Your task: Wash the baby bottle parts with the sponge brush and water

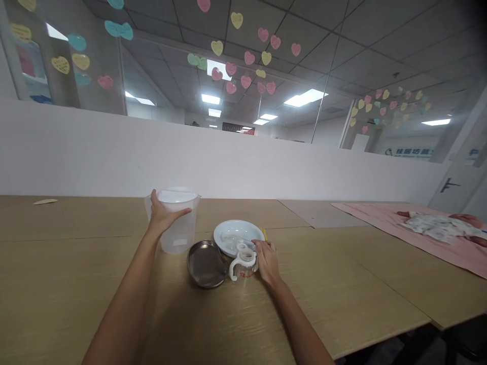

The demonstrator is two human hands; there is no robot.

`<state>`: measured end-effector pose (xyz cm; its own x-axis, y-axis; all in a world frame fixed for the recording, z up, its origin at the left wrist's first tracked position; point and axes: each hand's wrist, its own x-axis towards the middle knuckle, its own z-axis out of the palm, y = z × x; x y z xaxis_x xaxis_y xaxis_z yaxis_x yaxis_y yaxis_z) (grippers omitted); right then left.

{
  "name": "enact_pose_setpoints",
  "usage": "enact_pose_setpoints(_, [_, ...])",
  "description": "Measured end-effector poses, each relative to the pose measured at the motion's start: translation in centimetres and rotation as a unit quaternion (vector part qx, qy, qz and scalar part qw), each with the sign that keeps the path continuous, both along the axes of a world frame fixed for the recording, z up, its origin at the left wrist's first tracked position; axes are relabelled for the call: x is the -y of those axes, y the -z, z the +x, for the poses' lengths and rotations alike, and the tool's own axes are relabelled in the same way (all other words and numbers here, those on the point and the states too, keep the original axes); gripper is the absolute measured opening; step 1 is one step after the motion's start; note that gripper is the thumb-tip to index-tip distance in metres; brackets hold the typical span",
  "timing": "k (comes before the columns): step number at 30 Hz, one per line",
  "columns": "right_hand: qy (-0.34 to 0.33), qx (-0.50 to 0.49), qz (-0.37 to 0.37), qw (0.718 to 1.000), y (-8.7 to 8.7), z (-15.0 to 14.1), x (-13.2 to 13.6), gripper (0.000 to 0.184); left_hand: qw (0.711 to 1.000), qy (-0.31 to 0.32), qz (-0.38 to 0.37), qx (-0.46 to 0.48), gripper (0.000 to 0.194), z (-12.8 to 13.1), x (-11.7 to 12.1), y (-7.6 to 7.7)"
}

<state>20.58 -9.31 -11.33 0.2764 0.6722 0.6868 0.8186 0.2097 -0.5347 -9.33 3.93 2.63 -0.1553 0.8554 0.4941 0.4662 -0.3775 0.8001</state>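
Observation:
My left hand [163, 215] is wrapped round a clear plastic jug [177, 223] that stands upright on the wooden table [76, 263]. My right hand [266, 259] grips the side of a small clear baby bottle with white handles [242, 264], which stands on the table. Just behind the bottle lies a white plate [232, 234] with a thin utensil resting in it. A round metal dish [206, 263] sits to the left of the bottle, between the jug and the bottle.
A white partition wall [228, 162] runs along the table's far edge. At the far right a pink cloth [418, 230] carries a baby doll [441, 225]. A pale scrap [44, 202] lies at the far left.

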Motion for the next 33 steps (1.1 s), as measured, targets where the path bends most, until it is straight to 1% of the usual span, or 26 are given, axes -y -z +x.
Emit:
enact_pose_setpoints(2, [0.005, 0.006, -0.001, 1.0, 0.0, 0.0, 0.0, 0.055, 1.0, -0.008, 0.005, -0.006, 0.133, 0.2, 0.2, -0.1])
enact_pose_setpoints(6, [0.012, 0.01, -0.001, 1.0, 0.0, 0.0, 0.0, 0.054, 0.998, -0.037, 0.04, -0.038, 0.122, 1.0, 0.7, -0.3])
enact_pose_setpoints(9, [0.016, 0.008, 0.005, 1.0, -0.1, -0.1, 0.1, 0.053, 0.991, -0.037, 0.094, -0.089, 0.114, 2.1, 1.1, -0.5])
enact_pose_setpoints(13, [0.018, 0.011, 0.009, 1.0, -0.2, -0.1, 0.2, 0.053, 0.972, -0.021, 0.155, -0.173, 0.106, 4.0, 2.1, -0.8])
enact_pose_setpoints(18, [0.019, 0.026, 0.007, 0.999, -0.4, -0.2, 0.3, 0.053, 0.951, 0.025, 0.172, -0.258, 0.101, 6.1, 3.6, -0.8])
enact_pose_setpoints(23, [0.017, 0.036, 0.003, 0.999, -0.5, -0.3, 0.4, 0.054, 0.93, 0.04, 0.16, -0.328, 0.105, 7.2, 4.1, -0.3])
enact_pose_setpoints(28, [0.012, 0.032, 0.011, 0.999, -0.5, -0.3, 0.4, 0.054, 0.926, 0.044, 0.168, -0.334, 0.106, 7.2, 4.0, -0.3])
enact_pose_setpoints(30, [0.01, 0.029, 0.015, 0.999, -0.5, -0.3, 0.4, 0.055, 0.933, 0.051, 0.171, -0.312, 0.107, 7.0, 4.2, -0.8])
enact_pose_setpoints(33, [0.013, 0.025, 0.019, 0.999, -0.5, -0.3, 0.5, 0.056, 0.949, 0.082, 0.183, -0.245, 0.107, 6.6, 5.1, -2.1])
